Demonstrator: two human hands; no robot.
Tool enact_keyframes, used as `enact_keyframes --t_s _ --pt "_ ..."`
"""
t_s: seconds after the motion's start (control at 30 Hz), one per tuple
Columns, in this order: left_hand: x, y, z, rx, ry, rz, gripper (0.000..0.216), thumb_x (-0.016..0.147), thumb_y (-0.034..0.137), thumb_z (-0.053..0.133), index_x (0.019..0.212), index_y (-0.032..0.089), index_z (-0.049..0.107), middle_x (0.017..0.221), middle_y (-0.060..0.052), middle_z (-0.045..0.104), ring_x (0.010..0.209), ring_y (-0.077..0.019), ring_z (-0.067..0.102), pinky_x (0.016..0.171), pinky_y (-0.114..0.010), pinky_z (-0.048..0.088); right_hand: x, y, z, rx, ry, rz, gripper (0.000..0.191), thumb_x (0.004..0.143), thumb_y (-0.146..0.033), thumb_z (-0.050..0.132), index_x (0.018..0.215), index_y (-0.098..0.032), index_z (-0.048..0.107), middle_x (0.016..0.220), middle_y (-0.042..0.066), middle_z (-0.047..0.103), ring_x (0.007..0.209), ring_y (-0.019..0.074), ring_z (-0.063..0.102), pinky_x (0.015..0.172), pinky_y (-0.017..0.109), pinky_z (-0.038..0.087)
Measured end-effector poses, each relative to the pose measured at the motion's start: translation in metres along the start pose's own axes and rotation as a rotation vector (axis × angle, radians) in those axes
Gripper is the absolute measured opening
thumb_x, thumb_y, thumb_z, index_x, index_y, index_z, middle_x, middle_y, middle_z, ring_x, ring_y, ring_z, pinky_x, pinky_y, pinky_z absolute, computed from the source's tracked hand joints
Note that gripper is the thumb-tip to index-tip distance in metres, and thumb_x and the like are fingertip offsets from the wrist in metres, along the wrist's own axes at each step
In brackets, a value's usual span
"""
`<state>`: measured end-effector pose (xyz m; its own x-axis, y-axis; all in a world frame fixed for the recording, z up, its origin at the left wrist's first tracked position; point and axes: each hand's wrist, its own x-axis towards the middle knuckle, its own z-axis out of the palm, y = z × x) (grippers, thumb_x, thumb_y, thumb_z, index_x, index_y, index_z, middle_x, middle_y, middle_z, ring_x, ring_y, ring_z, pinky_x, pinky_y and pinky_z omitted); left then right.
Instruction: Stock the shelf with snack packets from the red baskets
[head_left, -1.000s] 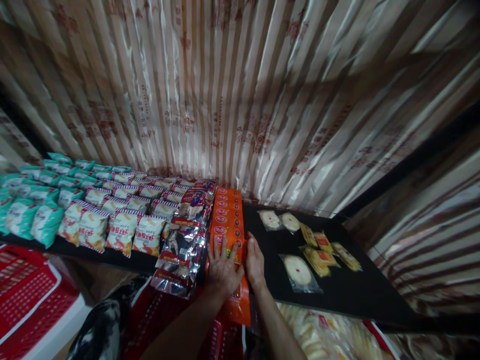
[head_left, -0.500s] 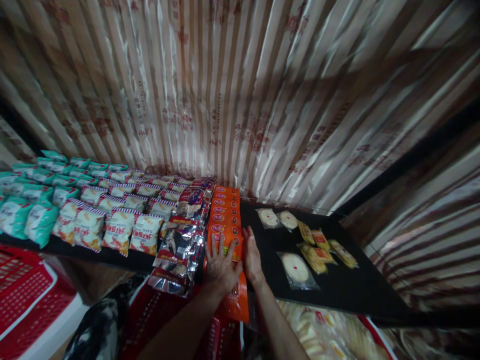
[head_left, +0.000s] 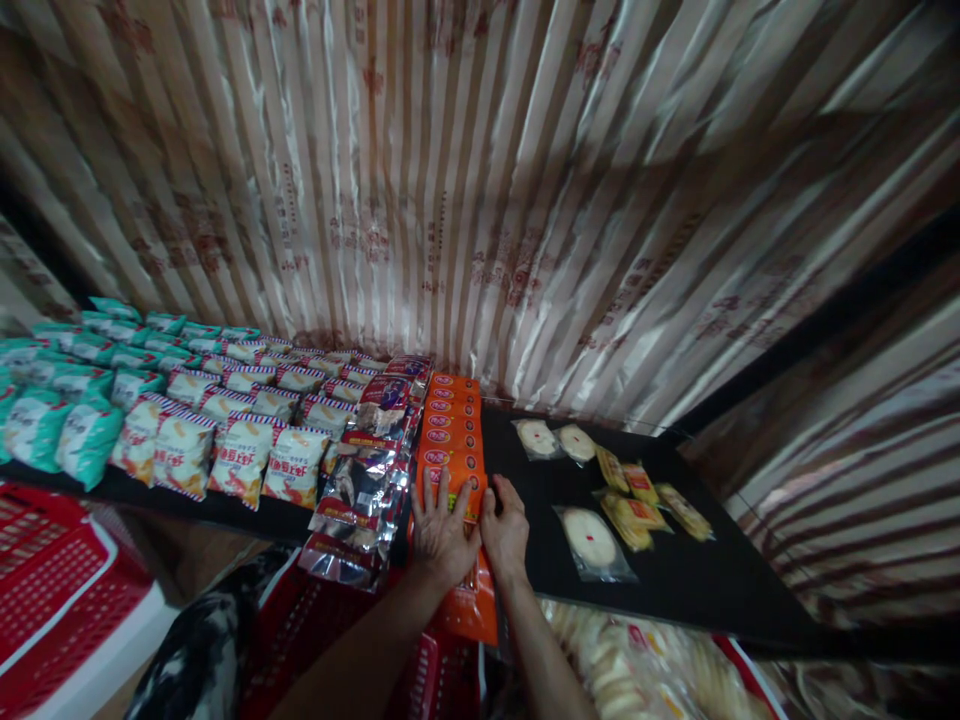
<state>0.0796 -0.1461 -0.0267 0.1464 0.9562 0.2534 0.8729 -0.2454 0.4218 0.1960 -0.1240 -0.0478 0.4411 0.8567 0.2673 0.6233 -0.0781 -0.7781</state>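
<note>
A row of orange snack packets runs front to back on a black shelf. My left hand lies flat on the nearest orange packets with its fingers spread. Beside it, my right hand rests at the right edge of the same row, fingers bent and held together against the packets; nothing shows inside it. The frontmost orange packet hangs over the shelf's front edge, below my wrists.
Shiny silver and maroon packets lie left of the orange row, then white and red packets and teal packets. Clear-wrapped round cakes and yellow packets lie at right. Red baskets stand below left. Striped satin cloth hangs behind.
My right hand drew back toward the front edge and its fingers curled in. My left hand stayed flat on the orange packets.
</note>
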Motion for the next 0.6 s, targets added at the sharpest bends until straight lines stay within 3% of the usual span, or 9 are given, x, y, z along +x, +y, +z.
enact_keyframes --t_s 0.2,0.6 --pt "0.0002 -0.0005 0.0 0.0 -0.015 -0.008 0.059 0.079 0.045 0.05 0.135 0.04 0.033 0.145 0.0 0.034 0.133 -0.0326 0.025 0.108 -0.056 0.014 0.0003 -0.0023 -0.0017 0.004 -0.049 0.034 0.059 0.079 -0.043 0.034 0.109 -0.001 0.062 0.126 0.021 0.054 0.124 0.0264 0.043 0.106 0.041 0.03" --pt "0.0021 -0.001 -0.004 0.008 -0.04 -0.025 0.054 0.079 0.048 0.048 0.132 0.042 0.037 0.145 0.001 0.033 0.134 -0.0335 0.023 0.108 -0.058 0.012 -0.001 -0.0011 0.002 -0.023 -0.047 -0.023 0.047 0.08 -0.038 0.037 0.103 -0.009 0.067 0.118 0.014 0.062 0.119 0.0239 0.047 0.104 0.041 0.034"
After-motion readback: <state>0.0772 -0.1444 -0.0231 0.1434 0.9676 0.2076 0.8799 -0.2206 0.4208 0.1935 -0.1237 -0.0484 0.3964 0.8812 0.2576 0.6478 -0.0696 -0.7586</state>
